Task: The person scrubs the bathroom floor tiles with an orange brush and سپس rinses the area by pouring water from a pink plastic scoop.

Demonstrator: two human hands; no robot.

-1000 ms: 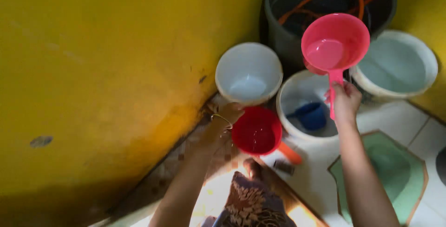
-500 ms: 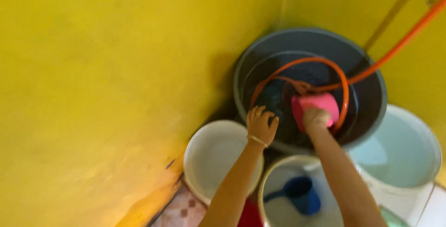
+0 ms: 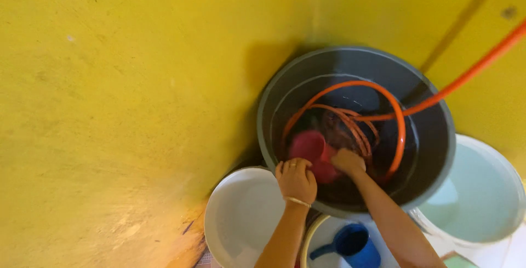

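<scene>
A big grey tub (image 3: 438, 136) stands in the corner of the yellow walls (image 3: 137, 81), in the middle right of the frame. It has dark water in it. An orange hose (image 3: 402, 131) comes in from the upper right of the frame and lies in loops inside the tub.

The right hand (image 3: 347, 161) is down inside the tub. Its grip is closed on the pink scoop (image 3: 309, 148), which sits low in the dark water, just left of the hand. The scoop looks a bit blurry.

The left hand (image 3: 296, 179) rests on the near rim of the tub, with its fingers curled over the edge. It has a ring and a thin bangle on the wrist.

Near the bottom of the frame stands a white bucket (image 3: 241, 218), just left of the left arm. Between the two arms is another bucket with a blue scoop (image 3: 353, 243) in it. At the lower right stands a pale bucket (image 3: 482, 197) with light green water.
</scene>
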